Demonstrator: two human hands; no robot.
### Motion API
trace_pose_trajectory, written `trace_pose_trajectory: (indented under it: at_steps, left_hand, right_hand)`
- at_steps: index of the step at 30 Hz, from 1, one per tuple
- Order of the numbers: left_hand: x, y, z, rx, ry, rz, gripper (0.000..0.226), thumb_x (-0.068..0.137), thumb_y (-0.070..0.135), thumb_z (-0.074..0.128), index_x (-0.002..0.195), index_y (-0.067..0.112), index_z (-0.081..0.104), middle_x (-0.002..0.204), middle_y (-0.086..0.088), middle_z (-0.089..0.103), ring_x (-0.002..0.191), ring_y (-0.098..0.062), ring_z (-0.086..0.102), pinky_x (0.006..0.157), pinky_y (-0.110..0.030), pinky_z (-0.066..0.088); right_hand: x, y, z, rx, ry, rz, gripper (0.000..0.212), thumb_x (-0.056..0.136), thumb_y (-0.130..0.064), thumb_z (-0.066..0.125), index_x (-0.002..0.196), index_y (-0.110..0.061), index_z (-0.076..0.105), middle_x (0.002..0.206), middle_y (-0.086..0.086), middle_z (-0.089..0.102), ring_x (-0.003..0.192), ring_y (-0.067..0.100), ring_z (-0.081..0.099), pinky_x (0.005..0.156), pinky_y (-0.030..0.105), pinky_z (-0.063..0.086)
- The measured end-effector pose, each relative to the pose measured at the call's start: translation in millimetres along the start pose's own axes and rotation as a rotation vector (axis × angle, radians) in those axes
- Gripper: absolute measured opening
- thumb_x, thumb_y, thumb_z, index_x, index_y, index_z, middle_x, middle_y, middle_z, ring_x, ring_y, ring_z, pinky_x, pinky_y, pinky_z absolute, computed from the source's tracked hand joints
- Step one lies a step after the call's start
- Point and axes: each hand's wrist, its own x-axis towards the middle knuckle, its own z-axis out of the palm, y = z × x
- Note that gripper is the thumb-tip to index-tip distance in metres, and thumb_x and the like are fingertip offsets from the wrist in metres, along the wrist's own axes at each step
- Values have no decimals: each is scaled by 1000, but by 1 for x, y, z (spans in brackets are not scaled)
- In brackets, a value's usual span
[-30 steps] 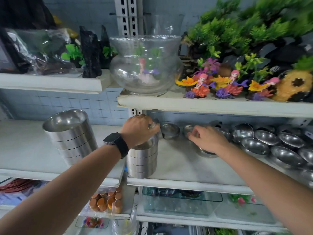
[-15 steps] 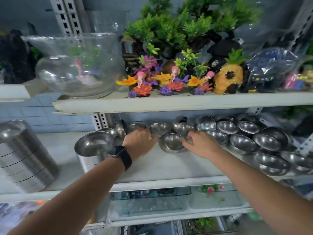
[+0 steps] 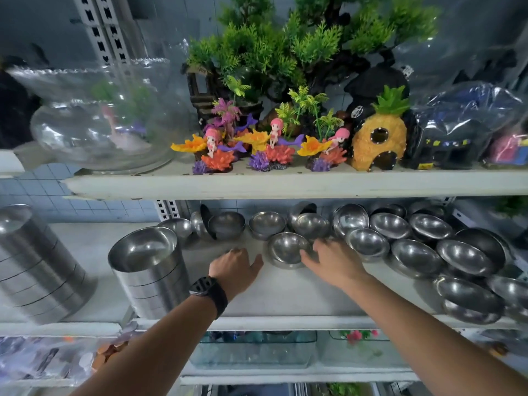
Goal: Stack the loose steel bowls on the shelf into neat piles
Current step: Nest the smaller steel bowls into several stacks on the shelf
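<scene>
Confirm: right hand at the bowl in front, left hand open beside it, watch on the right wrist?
Not quite. The head view shows the watch on the left wrist, not the right. The rest holds: the right hand is at the bowl in front, and the left hand is open beside it on the shelf.
</scene>
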Motion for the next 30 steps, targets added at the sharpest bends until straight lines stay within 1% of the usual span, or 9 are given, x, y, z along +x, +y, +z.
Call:
trace_pose_trajectory:
  at_steps: [5, 8, 10, 15, 18, 22, 25, 27, 30]
  left_hand:
    - [12, -12, 7, -63, -1, -23, 53, 101, 56, 34, 97, 11, 62, 99, -7, 68, 89, -27, 64, 73, -32, 49]
    - [13, -18, 13, -85, -16, -71, 55, 101, 58, 32, 100, 12, 62, 101, -5, 67, 90, -27, 64, 71, -31, 47]
    - [12, -21, 16, -97, -25, -105, 55, 102, 58, 31, 102, 12, 62, 102, -5, 66, 92, -27, 63, 71, -31, 45]
    - [13, -32, 20, -157, -33, -240, 58, 101, 59, 31, 111, 11, 63, 116, -10, 65, 107, -30, 62, 87, -35, 51]
    - [14, -34, 23, -212, -33, -332, 58, 101, 57, 33, 118, 9, 62, 126, -12, 63, 117, -30, 59, 95, -35, 48]
    - [17, -38, 30, -357, -21, -471, 57, 102, 55, 35, 118, 7, 63, 124, -15, 65, 118, -32, 59, 98, -36, 47]
    - [22, -36, 32, -518, -2, -597, 50, 105, 42, 35, 123, 3, 60, 123, -18, 64, 114, -36, 61, 94, -38, 48]
    - [27, -37, 32, -700, 89, -711, 38, 108, 26, 31, 132, 5, 51, 128, -21, 59, 117, -37, 58, 94, -38, 46]
    - [36, -42, 29, -756, 184, -811, 34, 105, 10, 32, 136, 5, 44, 133, -21, 54, 123, -35, 56, 98, -37, 45]
  right_hand:
    - [11, -16, -3, 17, -11, 12, 55, 98, -61, 34, 103, -15, 63, 82, 2, 68, 73, 21, 65, 63, 33, 54]
    - [22, -26, -11, 12, -52, 8, 52, 100, -60, 32, 103, -15, 59, 83, 2, 64, 69, 21, 56, 50, 29, 36]
    - [31, -34, -12, 39, -63, -8, 51, 100, -60, 33, 103, -17, 60, 90, 3, 67, 70, 20, 54, 49, 28, 33]
    - [62, -58, -4, 93, -43, -127, 56, 98, -63, 33, 101, -16, 62, 96, 3, 70, 82, 24, 66, 69, 36, 56]
    - [74, -73, -2, 159, -63, -190, 57, 97, -65, 33, 103, -16, 62, 104, 4, 69, 92, 27, 65, 78, 41, 55]
    - [86, -89, 2, 247, -52, -254, 55, 98, -62, 38, 96, -13, 63, 95, 6, 69, 91, 29, 65, 78, 40, 54]
    - [101, -105, 9, 232, -57, -298, 55, 98, -61, 38, 96, -13, 63, 96, 6, 71, 92, 29, 66, 79, 38, 53]
    - [112, -118, 13, 236, -82, -302, 57, 98, -63, 37, 101, -13, 63, 102, 8, 71, 94, 31, 66, 79, 38, 53]
    - [127, -138, 19, 298, -137, -304, 60, 97, -64, 40, 114, -11, 62, 117, 12, 65, 104, 33, 63, 87, 42, 53]
